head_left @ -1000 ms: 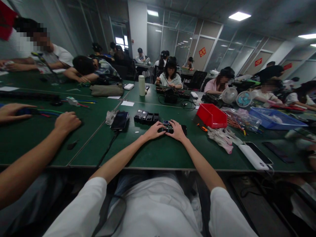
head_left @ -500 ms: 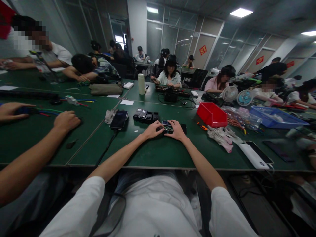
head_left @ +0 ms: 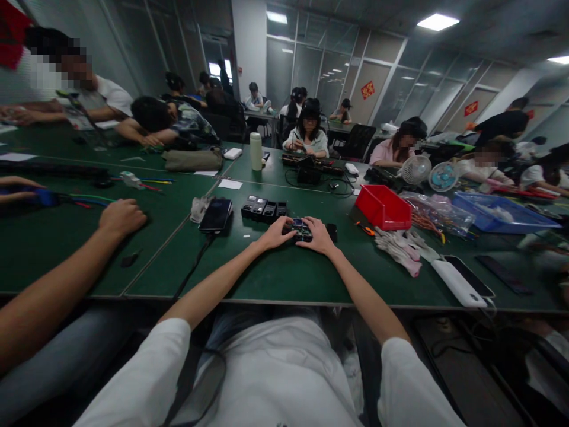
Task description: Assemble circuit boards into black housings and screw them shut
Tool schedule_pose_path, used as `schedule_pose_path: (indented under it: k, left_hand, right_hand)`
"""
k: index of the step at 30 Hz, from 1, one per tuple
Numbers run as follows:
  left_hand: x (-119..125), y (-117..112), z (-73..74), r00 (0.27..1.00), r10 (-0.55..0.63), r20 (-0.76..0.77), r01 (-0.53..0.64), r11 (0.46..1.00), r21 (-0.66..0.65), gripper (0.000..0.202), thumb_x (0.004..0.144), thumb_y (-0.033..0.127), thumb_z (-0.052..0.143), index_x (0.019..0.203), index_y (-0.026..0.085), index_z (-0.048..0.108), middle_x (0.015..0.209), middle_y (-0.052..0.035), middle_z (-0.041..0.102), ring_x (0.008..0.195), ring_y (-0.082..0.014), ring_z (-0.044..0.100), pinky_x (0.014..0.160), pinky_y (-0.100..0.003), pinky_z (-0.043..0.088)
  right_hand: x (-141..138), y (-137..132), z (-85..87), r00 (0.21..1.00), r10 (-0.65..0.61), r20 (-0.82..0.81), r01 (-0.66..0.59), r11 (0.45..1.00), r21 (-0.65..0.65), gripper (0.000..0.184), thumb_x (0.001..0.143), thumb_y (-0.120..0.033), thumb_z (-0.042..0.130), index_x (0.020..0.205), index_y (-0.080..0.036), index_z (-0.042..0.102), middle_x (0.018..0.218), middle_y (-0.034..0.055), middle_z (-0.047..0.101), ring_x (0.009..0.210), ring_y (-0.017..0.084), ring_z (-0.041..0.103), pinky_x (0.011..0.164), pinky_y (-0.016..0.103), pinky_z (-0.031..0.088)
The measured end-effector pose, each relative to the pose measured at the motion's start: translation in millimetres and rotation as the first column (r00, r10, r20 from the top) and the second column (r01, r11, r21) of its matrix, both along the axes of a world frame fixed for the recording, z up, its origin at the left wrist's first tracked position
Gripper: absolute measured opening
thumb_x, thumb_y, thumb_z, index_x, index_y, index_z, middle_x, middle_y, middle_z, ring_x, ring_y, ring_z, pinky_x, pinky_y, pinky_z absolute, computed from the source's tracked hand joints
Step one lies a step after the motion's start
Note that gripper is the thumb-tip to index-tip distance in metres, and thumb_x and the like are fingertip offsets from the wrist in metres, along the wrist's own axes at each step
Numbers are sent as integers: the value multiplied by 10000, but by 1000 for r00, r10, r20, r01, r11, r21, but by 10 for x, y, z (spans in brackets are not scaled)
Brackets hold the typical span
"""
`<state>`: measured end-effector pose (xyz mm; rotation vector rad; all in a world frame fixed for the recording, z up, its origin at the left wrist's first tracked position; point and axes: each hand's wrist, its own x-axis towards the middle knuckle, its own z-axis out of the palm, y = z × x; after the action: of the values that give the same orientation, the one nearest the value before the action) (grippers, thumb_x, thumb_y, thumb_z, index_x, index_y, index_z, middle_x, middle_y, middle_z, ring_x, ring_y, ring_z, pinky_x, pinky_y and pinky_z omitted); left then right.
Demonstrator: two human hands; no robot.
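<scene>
Between my two hands lies a small black device with a green circuit board showing inside [head_left: 303, 232], resting on the green table [head_left: 262, 273]. My left hand [head_left: 276, 232] grips its left side, thumb at the near edge and fingers over the far one. My right hand [head_left: 319, 235] closes on its right side in the same way. Just beyond my left hand stands a row of black square housings [head_left: 264, 209]. A flat black piece [head_left: 332, 232] lies beside my right hand. Small details of the board are too fine to make out.
A phone on a cable [head_left: 216, 214] lies to the left. On the right are a red bin [head_left: 384, 206], orange-handled tool [head_left: 365, 228], gloves [head_left: 400, 251], white power bank [head_left: 459, 283] and blue tray [head_left: 502, 212]. A co-worker's arm [head_left: 106, 243] rests on the table at left.
My hands keep their hold on the device, with hardly any movement. The view has shifted slightly. At left, the co-worker's far hand has drawn back to the left with a blue part.
</scene>
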<state>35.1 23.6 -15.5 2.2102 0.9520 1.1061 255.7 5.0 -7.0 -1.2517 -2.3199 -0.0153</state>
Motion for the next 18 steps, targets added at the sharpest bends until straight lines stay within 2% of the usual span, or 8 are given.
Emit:
schedule_pose_path:
  k: [9,13,18]
  left_hand:
    - [-27,-9,-13,998,-59,-3,59,998,-20,544,760,439,648,1205,185,462,1176,-95,514,950,-191,602,852,-391,530]
    - [-40,-18,6,997,-73,-11,73,997,-7,664,718,458,683,1264,183,423,1237,-113,472,952,-192,595,847,-381,535]
    - [-73,31,10,991,-116,-69,115,993,-9,813,699,464,701,1372,181,342,1274,-133,487,1003,-224,581,916,-420,505]
  right_hand:
    - [-2,1,1,998,54,-29,-54,999,-1,858,716,-621,647,1414,-223,346,1373,141,423,1267,326,385,1034,518,347]
    - [-21,-6,4,997,72,-37,-71,997,18,847,719,-599,654,1410,-211,353,1358,143,435,1251,327,397,1052,523,326]
    - [-32,4,6,997,76,-26,-76,997,-4,852,720,-595,649,1422,-233,330,1375,134,421,1254,341,390,1052,548,313]
